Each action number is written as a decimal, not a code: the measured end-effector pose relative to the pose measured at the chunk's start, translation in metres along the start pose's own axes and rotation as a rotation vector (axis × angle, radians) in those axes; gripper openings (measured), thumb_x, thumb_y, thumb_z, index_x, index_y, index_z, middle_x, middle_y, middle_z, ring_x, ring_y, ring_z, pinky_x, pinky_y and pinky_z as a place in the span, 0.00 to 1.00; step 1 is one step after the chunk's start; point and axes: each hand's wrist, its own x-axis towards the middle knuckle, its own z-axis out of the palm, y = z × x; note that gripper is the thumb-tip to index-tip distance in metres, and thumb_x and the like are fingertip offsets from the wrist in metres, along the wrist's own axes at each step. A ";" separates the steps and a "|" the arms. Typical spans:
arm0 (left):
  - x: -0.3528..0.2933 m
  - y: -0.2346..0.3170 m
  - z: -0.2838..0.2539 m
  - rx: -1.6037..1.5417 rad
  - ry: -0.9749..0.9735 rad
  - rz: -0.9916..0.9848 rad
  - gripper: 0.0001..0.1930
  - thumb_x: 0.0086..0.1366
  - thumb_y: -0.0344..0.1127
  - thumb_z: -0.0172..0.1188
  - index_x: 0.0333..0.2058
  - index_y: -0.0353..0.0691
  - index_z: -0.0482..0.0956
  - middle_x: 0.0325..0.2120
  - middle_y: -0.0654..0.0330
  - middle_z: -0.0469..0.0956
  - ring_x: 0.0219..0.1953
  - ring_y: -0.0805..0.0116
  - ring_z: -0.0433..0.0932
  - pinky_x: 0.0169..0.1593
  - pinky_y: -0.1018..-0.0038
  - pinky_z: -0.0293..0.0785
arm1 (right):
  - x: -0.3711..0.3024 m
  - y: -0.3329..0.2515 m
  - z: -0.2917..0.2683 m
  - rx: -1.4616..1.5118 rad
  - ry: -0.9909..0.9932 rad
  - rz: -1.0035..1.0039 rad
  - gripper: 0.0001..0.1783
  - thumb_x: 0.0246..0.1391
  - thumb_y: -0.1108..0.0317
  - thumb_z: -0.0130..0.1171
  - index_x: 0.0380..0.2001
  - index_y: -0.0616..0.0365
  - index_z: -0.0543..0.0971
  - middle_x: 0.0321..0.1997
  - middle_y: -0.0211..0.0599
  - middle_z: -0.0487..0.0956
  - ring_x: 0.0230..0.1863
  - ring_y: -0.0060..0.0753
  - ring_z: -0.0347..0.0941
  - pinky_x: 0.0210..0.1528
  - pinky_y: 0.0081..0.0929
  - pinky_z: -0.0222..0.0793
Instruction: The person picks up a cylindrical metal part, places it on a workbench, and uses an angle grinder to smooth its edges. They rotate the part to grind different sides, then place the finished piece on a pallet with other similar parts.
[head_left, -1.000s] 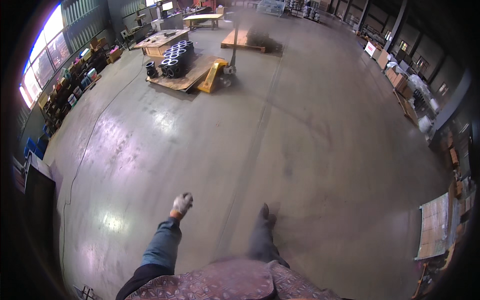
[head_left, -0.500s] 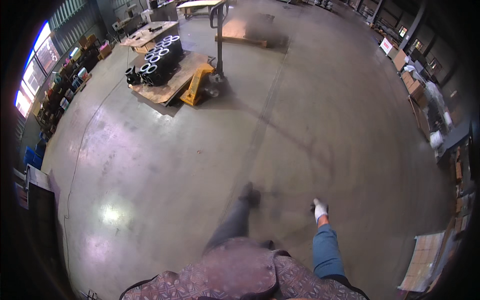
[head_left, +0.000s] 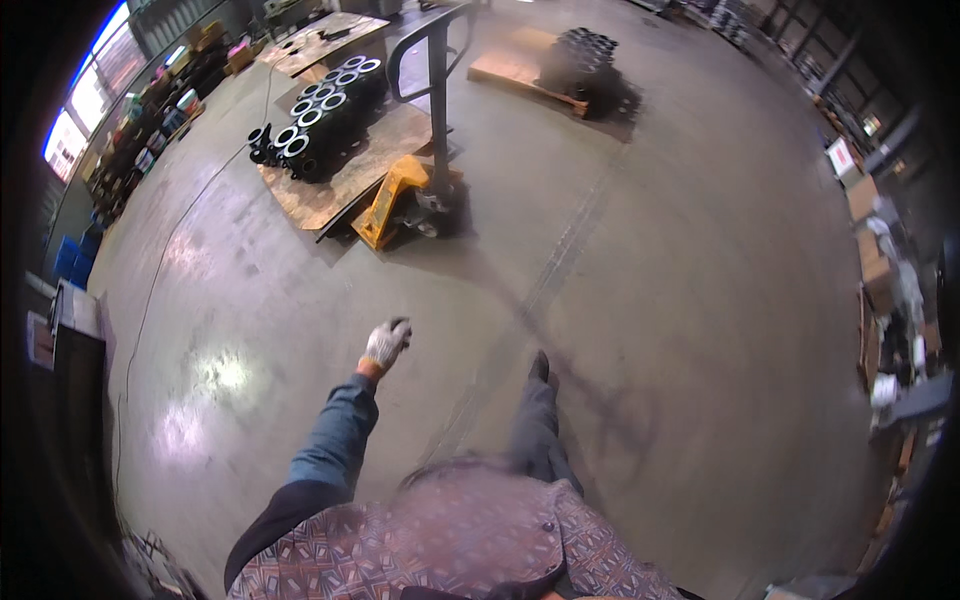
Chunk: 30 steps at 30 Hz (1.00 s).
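Left grip [head_left: 388, 343] (gloved) hangs curled before the pallet jack [head_left: 392, 200] — fully closed, can't tell; right grip unseen.

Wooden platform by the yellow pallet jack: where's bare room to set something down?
Bare: the strip of wooden platform between the black parts and yellow pallet jack; also floor between it and the gloved left hand. Crowded: the platform's left side, where the parts stand packed.
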 end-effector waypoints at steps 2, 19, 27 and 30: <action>0.069 0.038 0.023 0.027 0.046 -0.007 0.22 0.72 0.46 0.54 0.52 0.31 0.80 0.34 0.54 0.85 0.30 0.66 0.83 0.38 0.70 0.80 | 0.046 -0.075 -0.043 0.018 -0.039 0.028 0.21 0.67 0.53 0.53 0.50 0.57 0.82 0.51 0.43 0.84 0.50 0.47 0.80 0.53 0.45 0.75; 0.188 -0.054 0.232 0.752 -0.529 -0.658 0.17 0.68 0.47 0.57 0.50 0.52 0.87 0.51 0.58 0.85 0.53 0.57 0.84 0.52 0.60 0.81 | 0.235 -1.097 -0.400 0.294 0.017 -0.688 0.18 0.62 0.51 0.56 0.30 0.55 0.79 0.21 0.29 0.75 0.19 0.30 0.69 0.23 0.33 0.69; 0.619 0.149 0.159 0.180 0.426 -0.464 0.23 0.71 0.52 0.53 0.43 0.37 0.85 0.42 0.41 0.84 0.43 0.42 0.83 0.46 0.53 0.78 | 0.228 -1.313 -0.234 -0.439 -0.241 -0.386 0.15 0.61 0.53 0.56 0.27 0.51 0.75 0.20 0.29 0.73 0.18 0.33 0.68 0.23 0.35 0.68; 0.687 0.164 0.162 0.164 0.504 -0.519 0.22 0.69 0.49 0.52 0.42 0.36 0.85 0.41 0.40 0.83 0.40 0.37 0.82 0.47 0.50 0.77 | 0.244 -1.425 -0.198 -0.565 -0.307 -0.402 0.14 0.60 0.53 0.56 0.26 0.49 0.74 0.20 0.29 0.72 0.18 0.34 0.68 0.23 0.36 0.68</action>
